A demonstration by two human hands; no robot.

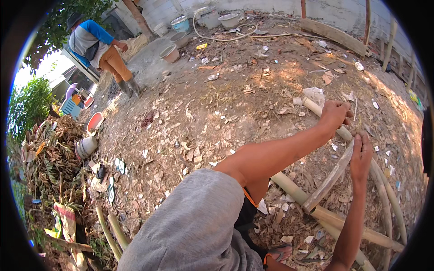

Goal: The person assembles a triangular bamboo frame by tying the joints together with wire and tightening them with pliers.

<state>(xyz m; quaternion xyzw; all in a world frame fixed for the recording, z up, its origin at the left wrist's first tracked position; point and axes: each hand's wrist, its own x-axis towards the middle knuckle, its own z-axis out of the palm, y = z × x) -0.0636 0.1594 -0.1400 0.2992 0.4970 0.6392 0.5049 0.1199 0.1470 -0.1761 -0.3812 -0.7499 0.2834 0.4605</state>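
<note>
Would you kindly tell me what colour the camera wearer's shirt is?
The shirt is grey; it shows best in the head view.

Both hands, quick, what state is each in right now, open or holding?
Left hand: closed, fingers curled; anything held can't be made out.
Right hand: closed, thumb against fingers; whether it holds something can't be told.

Scene lit by daylight, ground [217, 108] mostly covered in soft shade, warm sun patches cast at upper right, upper left washed out by white glare, wall [334, 18] at top bowed by fisheye distortion, corners blackened, rim blue-fringed.
</note>
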